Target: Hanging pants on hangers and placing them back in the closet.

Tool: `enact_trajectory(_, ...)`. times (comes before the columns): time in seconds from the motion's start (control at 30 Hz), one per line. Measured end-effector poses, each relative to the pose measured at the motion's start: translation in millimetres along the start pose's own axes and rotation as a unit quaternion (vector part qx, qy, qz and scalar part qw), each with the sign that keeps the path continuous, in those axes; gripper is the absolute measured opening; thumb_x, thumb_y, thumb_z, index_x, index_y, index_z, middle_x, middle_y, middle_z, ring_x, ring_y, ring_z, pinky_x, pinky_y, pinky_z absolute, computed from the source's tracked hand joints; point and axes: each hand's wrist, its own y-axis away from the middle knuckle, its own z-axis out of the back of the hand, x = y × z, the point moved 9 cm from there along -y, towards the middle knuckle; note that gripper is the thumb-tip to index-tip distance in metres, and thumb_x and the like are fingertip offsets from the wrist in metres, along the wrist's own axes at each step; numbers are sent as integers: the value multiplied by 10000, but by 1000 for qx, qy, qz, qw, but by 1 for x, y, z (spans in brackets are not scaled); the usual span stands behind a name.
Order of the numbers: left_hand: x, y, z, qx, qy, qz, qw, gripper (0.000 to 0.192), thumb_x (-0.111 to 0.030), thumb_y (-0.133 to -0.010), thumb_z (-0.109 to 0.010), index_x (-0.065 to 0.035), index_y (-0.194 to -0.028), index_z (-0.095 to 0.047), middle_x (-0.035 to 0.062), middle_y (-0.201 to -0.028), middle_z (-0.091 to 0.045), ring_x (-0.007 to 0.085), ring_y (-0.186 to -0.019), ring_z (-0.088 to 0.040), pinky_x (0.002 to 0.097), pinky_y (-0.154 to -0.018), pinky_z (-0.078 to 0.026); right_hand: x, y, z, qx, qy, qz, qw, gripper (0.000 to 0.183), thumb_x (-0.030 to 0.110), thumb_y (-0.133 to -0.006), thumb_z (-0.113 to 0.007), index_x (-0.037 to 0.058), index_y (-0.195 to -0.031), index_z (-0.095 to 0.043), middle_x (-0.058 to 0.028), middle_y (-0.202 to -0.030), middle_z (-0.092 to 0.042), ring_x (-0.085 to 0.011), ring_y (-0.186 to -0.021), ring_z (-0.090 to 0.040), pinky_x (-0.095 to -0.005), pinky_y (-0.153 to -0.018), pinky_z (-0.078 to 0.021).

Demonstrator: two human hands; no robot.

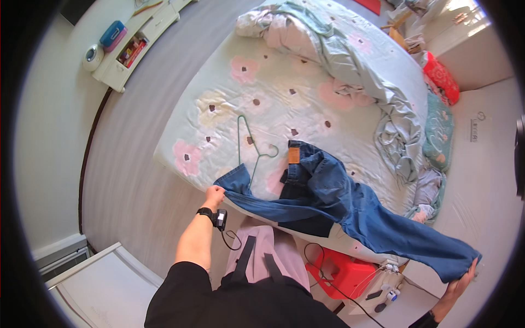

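Observation:
A pair of blue denim jeans [328,176] lies over the near edge of a flower-patterned bed, its legs spread wide apart. My left hand [215,194] grips the hem of one leg at the left. Far out to the right, my right hand [461,283] holds the hem of the other leg, stretched past the bed's corner. The waistband with a tan patch rests on the sheet. A green clothes hanger [256,153] lies on the bed, partly under the left leg. Some black fabric [305,225] shows beneath the jeans.
A crumpled quilt [348,61] and pillows [439,131] are on the bed's far and right sides. A red plastic stool [344,272] stands below the near edge, beside a small surface [369,303] with cables. A white cabinet [135,45] is at the upper left.

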Motion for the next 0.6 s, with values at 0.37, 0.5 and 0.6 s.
enact_trajectory(0.37, -10, -50, 10, -208, -212, -9, 955, 613, -254, -696, -713, -66, -1203, -423, 198, -1241, -450, 365, -1152, -414, 415, -950, -357, 4, 28, 38, -199, 94, -2, 976, 431, 347, -936, -425, -27, -1138, -497, -138, -1149, -546, -255, -1054, -534, -373, -929, -425)
enact_trajectory(0.5, 14, -76, 11, -146, -314, 13, 938, 469, -260, -694, -696, -27, -1055, -507, 199, -1083, -545, 338, -1031, -509, 412, -868, -418, 7, 28, 40, -185, 97, -3, 978, 438, 352, -934, -428, -31, -1137, -496, -144, -1142, -547, -258, -1057, -532, -377, -927, -425)
enact_trajectory(0.6, 35, -96, 17, -59, -213, -21, 975, 335, -241, -703, -670, -30, -928, -539, 147, -904, -595, 252, -809, -583, 387, -666, -484, 10, 25, 59, -168, 91, 10, 982, 436, 347, -937, -423, -33, -1139, -491, -149, -1143, -547, -263, -1055, -533, -384, -929, -425)
